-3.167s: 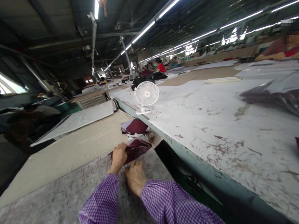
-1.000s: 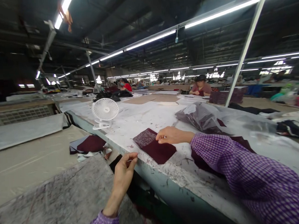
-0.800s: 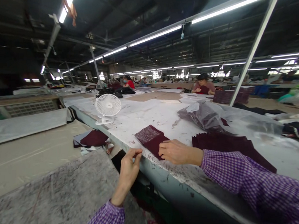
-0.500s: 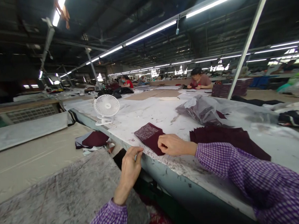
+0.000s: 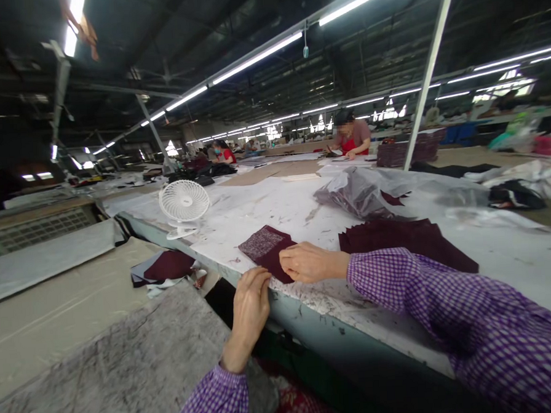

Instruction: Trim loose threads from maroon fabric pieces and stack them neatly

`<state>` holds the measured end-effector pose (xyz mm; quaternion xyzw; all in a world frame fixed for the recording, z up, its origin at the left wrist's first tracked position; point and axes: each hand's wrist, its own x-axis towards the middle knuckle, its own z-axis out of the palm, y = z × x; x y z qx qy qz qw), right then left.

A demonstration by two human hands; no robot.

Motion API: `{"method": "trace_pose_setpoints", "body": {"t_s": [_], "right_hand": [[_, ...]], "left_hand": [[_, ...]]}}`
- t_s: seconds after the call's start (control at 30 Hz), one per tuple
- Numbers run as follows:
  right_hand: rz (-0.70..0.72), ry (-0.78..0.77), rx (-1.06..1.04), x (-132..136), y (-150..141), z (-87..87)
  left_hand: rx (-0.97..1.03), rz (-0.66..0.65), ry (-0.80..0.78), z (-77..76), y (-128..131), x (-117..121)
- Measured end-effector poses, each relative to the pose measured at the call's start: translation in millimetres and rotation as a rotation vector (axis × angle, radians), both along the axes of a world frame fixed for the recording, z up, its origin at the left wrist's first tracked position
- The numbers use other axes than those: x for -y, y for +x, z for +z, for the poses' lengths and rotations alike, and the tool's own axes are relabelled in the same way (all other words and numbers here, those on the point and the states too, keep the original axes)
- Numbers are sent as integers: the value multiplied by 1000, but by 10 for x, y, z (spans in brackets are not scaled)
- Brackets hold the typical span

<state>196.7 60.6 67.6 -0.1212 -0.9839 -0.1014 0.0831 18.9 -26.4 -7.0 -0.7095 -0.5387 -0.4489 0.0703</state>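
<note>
- Dark roof [image 5: 256,13] across the top
- Lit tube lights [image 5: 258,54] in rows beneath it
- Bright windows [image 5: 389,112] far back, right of centre
- Pale slanting pole [image 5: 431,69], upper right
- White-topped table [image 5: 243,208], middle to right edge
- Green floor [image 5: 321,365], bottom centre

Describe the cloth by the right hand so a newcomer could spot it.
On the white table, find the fan. To its right, near the edge, lies the cloth, by the right hand. Unlike the plain stack, it has a speckled patch.
</note>
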Motion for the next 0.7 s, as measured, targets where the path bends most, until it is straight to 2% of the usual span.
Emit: {"method": "trace_pose_setpoints", "body": {"t_s": [0.13,0.23,0.3,0.37,0.47,0.6,0.7], "right_hand": [[-104,-167,-82,-60,24,-15],[-87,-252,-82,-52,68,21],[-34,-190,-35,-15,65,46],[0,-64,24,23,31,59],[-25,28,65,42,-33,64],[-89,-130,-43,-20,-39,60],[-68,-265,-131,-105,-5,25]], "left_hand": [[6,-12,-36,-24,-27,-3],[7,-19,-52,-12,-33,5],[13,-17,-53,-3,-28,10],[19,-11,-53,0,-24,14],[24,-14,-65,1,-31,20],[26,-34,-92,3,-55,26],[26,-43,-100,4,-61,31]]}}
